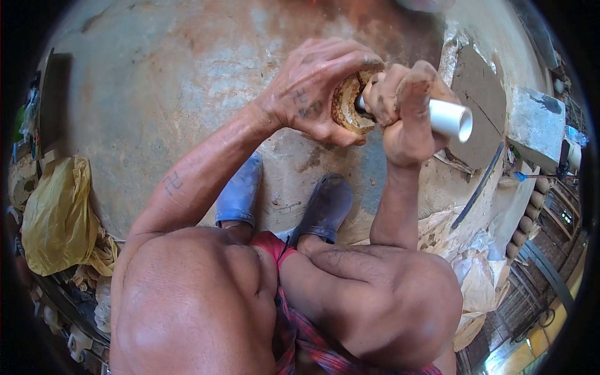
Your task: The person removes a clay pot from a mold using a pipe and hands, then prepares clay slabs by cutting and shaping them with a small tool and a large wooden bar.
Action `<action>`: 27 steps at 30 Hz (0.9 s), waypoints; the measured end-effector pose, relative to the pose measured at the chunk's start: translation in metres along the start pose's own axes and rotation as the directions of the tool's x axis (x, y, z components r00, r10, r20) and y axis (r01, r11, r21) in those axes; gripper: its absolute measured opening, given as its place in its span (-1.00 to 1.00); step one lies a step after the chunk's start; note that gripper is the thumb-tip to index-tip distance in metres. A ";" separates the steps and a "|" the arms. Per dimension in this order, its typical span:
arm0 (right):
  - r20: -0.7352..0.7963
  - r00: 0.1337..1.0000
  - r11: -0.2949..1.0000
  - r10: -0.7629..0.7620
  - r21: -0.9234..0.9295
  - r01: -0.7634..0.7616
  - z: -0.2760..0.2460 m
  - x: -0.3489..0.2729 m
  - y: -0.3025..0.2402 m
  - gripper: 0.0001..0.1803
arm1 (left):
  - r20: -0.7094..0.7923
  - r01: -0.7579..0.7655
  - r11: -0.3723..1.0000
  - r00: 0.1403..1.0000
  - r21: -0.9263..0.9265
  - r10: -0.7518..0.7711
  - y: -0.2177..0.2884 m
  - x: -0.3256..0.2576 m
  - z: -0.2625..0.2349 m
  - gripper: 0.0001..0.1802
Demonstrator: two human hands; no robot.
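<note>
My left hand (312, 87) curls around a round, hollow piece (347, 106) with a crusty yellow-brown surface, thumb below and fingers above. Close on its right, my right hand (403, 109) grips a white plastic pipe (451, 119). One end of the pipe sticks out to the right, showing its open bore. The other end points into the hollow of the crusty piece; the fingers hide how far in it sits. Both hands are raised over the floor, in front of my bent knees.
My feet wear blue clogs (240, 187) on the stained concrete floor (156, 112). A yellow plastic bag (59, 215) lies at left. At right are a grey block (536, 125), a dark flat slab (480, 94), a dark strip (478, 187) and crumpled clear plastic (478, 269).
</note>
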State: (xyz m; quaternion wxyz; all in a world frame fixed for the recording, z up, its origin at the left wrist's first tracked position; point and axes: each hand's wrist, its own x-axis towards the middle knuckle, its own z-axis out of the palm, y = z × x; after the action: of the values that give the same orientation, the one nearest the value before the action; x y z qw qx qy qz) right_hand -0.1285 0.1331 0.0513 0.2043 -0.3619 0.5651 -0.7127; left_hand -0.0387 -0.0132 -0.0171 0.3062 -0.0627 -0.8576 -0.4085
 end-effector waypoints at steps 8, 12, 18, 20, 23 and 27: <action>-0.269 0.956 0.985 -0.112 0.096 0.143 0.012 -0.009 -0.005 -0.62 | 0.028 0.004 1.000 1.000 0.025 -0.005 0.002 0.011 0.002 0.05; -0.236 0.968 0.991 -0.085 0.079 0.107 0.015 -0.004 0.003 -0.62 | -0.014 0.000 1.000 1.000 0.028 0.001 0.001 -0.001 0.002 0.04; -0.276 0.953 0.991 -0.125 0.009 0.133 0.022 -0.002 0.013 -0.62 | 0.021 0.011 1.000 1.000 0.011 -0.011 0.000 0.002 -0.005 0.01; -0.300 0.945 0.990 -0.133 0.008 0.142 0.023 -0.004 0.016 -0.62 | 0.032 0.013 1.000 0.999 0.014 -0.014 0.000 0.003 -0.004 0.01; -0.314 0.942 0.987 -0.121 0.061 0.147 0.016 0.002 0.009 -0.62 | 0.023 0.021 1.000 1.000 0.012 -0.021 0.002 0.006 0.002 0.02; -0.295 0.949 0.990 -0.109 0.055 0.130 0.015 0.001 0.003 -0.61 | 0.010 0.008 0.999 1.000 0.042 -0.008 0.002 0.004 0.000 0.06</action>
State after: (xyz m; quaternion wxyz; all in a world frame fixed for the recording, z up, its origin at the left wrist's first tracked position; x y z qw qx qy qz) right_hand -0.1179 0.1217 0.0506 0.0884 -0.2787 0.5394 -0.7896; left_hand -0.0409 -0.0129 -0.0135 0.3013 -0.0550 -0.8678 -0.3912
